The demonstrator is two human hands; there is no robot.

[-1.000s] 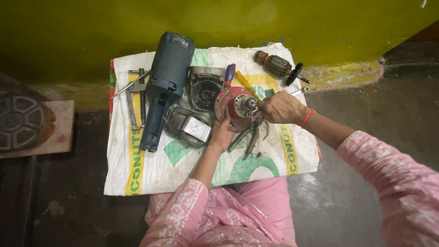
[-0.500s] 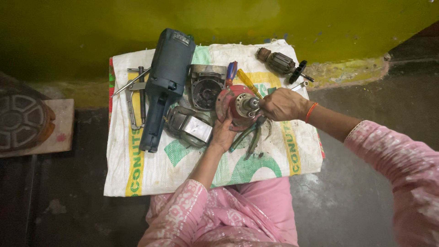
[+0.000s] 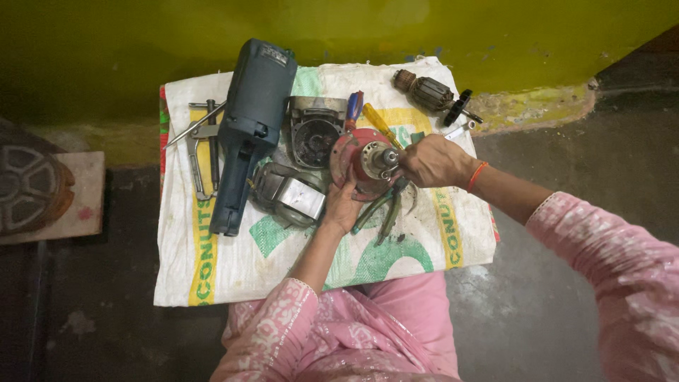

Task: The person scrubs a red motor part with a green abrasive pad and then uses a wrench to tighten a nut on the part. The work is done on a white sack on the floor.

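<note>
Unmoved, right hand [image 3: 433, 161] hides red housing's [image 3: 353, 152] edge.

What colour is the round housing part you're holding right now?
Red, with a bare metal shaft at its centre: the round housing, best seen in the head view.

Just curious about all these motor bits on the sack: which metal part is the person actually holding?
The round red part with the shaft sticking up, held between the left hand and right hand. The grey housing, silver casing and ribbed rotor lie untouched.

A coarse woven sack [image 3: 212, 276] (matt, grimy) carries a matt blue plastic housing [image 3: 249, 127] and dull metal spindle [image 3: 385, 157].
</note>
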